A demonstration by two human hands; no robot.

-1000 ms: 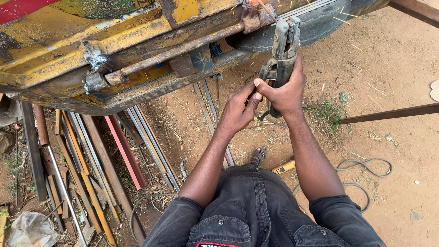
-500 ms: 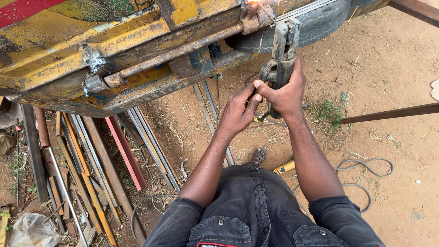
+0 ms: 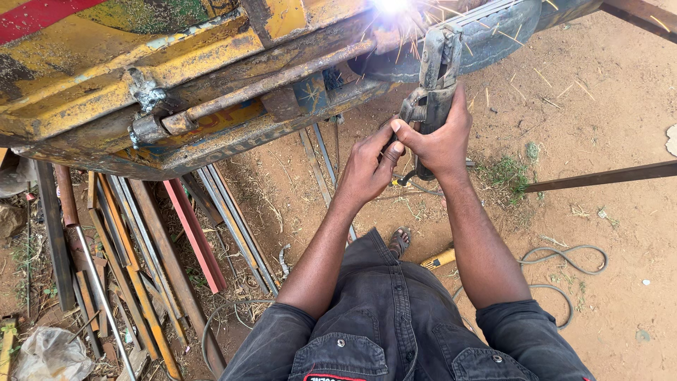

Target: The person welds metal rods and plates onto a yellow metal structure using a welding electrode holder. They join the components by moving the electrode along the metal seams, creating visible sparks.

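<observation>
— Electrode holder (image 3: 431, 92): where is it?
— At one o'clock, under the yellow metal frame (image 3: 106, 92), sparks (image 3: 393, 7) flaring at twelve.
— And each hand?
— Right hand (image 3: 441, 137) is wrapped tight round its grip; left hand (image 3: 368, 164) presses alongside, fingers pinched at the same handle.
— Below?
— Steel bars (image 3: 141, 261) at eight, a cable (image 3: 564, 264) at four.

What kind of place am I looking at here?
Most likely an outdoor welding yard: sparks fly where the right hand holds an electrode holder against a yellow metal frame, with steel bars on bare dirt.
</observation>
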